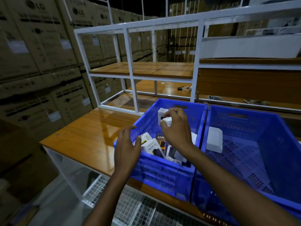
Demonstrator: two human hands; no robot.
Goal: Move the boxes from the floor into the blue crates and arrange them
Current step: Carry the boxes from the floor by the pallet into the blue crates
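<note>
Two blue crates stand side by side on a wooden table. The left crate (164, 170) holds several small product boxes, among them a white power-bank box (152, 148) and a dark "65W" box (161, 141). My right hand (176, 128) is over this crate and pinches a small white box (167, 121) in its fingertips, just in front of another white box (162, 112) leaning on the far wall. My left hand (127, 149) hovers at the crate's left rim, fingers spread and holding nothing. The right crate (260, 144) contains one plain white box (214, 140).
The wooden table top (91, 137) extends left of the crates. A white metal shelf frame (130, 62) with wooden boards stands behind. Stacked cardboard cartons (35, 54) fill the left side. A wire mesh panel (130, 207) lies below the table's near edge.
</note>
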